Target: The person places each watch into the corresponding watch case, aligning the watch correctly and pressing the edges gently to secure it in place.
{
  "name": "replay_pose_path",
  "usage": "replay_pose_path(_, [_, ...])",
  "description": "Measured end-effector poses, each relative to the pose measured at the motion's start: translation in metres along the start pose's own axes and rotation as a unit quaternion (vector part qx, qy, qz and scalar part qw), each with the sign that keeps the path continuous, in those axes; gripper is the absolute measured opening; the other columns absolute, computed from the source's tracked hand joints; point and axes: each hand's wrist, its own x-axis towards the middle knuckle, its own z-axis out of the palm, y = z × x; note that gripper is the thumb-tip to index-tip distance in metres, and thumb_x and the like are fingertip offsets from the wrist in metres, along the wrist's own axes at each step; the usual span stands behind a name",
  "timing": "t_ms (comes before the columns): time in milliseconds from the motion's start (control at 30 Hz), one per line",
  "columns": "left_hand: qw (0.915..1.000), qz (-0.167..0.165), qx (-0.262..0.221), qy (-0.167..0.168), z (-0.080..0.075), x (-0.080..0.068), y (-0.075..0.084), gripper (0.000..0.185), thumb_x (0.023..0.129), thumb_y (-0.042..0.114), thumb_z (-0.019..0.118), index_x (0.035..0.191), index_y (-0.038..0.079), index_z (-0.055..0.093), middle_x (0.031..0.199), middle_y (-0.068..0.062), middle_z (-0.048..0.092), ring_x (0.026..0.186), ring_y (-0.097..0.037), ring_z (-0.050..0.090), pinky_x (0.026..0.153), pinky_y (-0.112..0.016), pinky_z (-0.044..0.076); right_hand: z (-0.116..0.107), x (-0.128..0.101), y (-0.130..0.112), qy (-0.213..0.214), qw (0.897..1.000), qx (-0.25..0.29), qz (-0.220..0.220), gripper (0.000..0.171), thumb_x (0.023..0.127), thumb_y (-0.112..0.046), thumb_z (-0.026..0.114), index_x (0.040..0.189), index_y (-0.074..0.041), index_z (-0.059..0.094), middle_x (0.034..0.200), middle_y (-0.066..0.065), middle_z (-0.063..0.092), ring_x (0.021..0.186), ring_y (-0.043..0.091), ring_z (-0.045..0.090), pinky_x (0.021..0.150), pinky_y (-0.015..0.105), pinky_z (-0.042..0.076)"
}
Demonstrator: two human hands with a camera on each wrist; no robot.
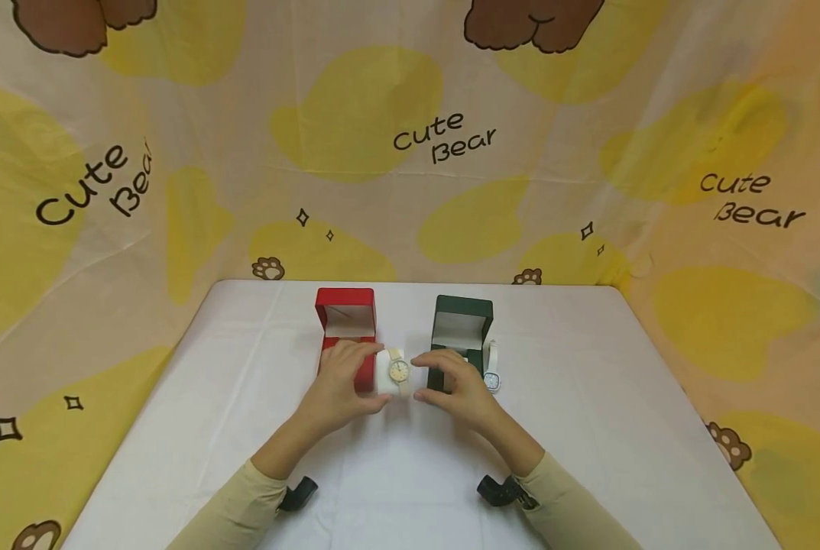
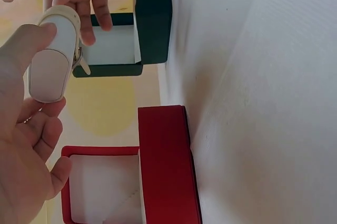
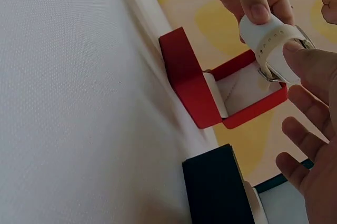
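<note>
Your left grip (image 1: 341, 380) is pinching the white cushion (image 1: 385, 380) with the cream-strap watch (image 1: 399, 371) wrapped round it; your right grip (image 1: 463, 388) is just beside, thumb and fingers apart. Cushion's between the red box (image 1: 345, 296) and green box (image 1: 465, 305), both open on the surface (image 1: 396, 481), contents mostly blocked. White-strap watch (image 1: 492, 380) lies beside the green one.

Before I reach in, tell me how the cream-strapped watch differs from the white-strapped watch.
The cream-strapped watch wraps round the white cushion; the white-strapped watch sits beside the green box. The cream-strapped watch has a round dial; the white-strapped watch's looks squarer. Both have pale straps.
</note>
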Motion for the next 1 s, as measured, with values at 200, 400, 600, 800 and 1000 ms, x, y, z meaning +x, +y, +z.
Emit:
replay_pose_path(200, [0.9997, 0.023, 0.001, -0.002, 0.000, 0.000, 0.002, 0.079, 0.069, 0.035, 0.095, 0.136, 0.012, 0.061, 0.131, -0.001, 0.065, 0.119, -0.022, 0.051, 0.100, -0.048, 0.038, -0.005, 0.003, -0.001, -0.028, 0.999, -0.019, -0.020, 0.071, 0.078, -0.022, 0.090, 0.142, -0.022, 0.061, 0.144, -0.004, 0.059, 0.137, 0.021, 0.050, 0.114, 0.051, 0.041])
replay_pose_path(400, [0.9993, 0.037, 0.001, 0.000, 0.004, -0.001, 0.003, 0.078, 0.068, 0.034, 0.096, 0.134, 0.012, 0.062, 0.128, -0.001, 0.068, 0.118, -0.021, 0.052, 0.100, -0.047, 0.039, -0.004, 0.002, -0.003, -0.034, 0.999, -0.033, -0.017, 0.079, 0.076, -0.024, 0.092, 0.147, -0.025, 0.056, 0.146, -0.004, 0.058, 0.138, 0.021, 0.050, 0.112, 0.054, 0.042])
replay_pose_path(600, [0.9990, 0.043, 0.004, 0.008, 0.005, -0.002, 0.006, 0.078, 0.066, 0.035, 0.097, 0.133, 0.012, 0.063, 0.125, 0.000, 0.069, 0.116, -0.021, 0.053, 0.098, -0.047, 0.039, -0.002, 0.000, -0.003, -0.034, 0.999, -0.033, -0.014, 0.081, 0.076, -0.027, 0.091, 0.148, -0.026, 0.055, 0.147, -0.004, 0.056, 0.139, 0.021, 0.049, 0.113, 0.054, 0.042])
replay_pose_path(800, [0.9994, 0.035, 0.007, 0.002, 0.005, -0.001, 0.007, 0.078, 0.067, 0.035, 0.097, 0.133, 0.012, 0.063, 0.126, 0.000, 0.069, 0.116, -0.021, 0.053, 0.099, -0.047, 0.039, -0.003, -0.001, -0.003, -0.043, 0.998, -0.041, -0.015, 0.082, 0.077, -0.028, 0.091, 0.149, -0.026, 0.052, 0.149, -0.003, 0.054, 0.140, 0.021, 0.048, 0.113, 0.053, 0.042])
replay_pose_path(1000, [0.9995, 0.031, 0.001, -0.001, 0.002, -0.001, 0.011, 0.078, 0.067, 0.035, 0.096, 0.134, 0.011, 0.063, 0.126, -0.001, 0.069, 0.116, -0.021, 0.053, 0.099, -0.048, 0.037, -0.005, 0.000, -0.005, -0.056, 0.997, -0.047, -0.025, 0.086, 0.077, -0.025, 0.092, 0.151, -0.027, 0.049, 0.149, -0.002, 0.053, 0.140, 0.024, 0.046, 0.110, 0.056, 0.044])
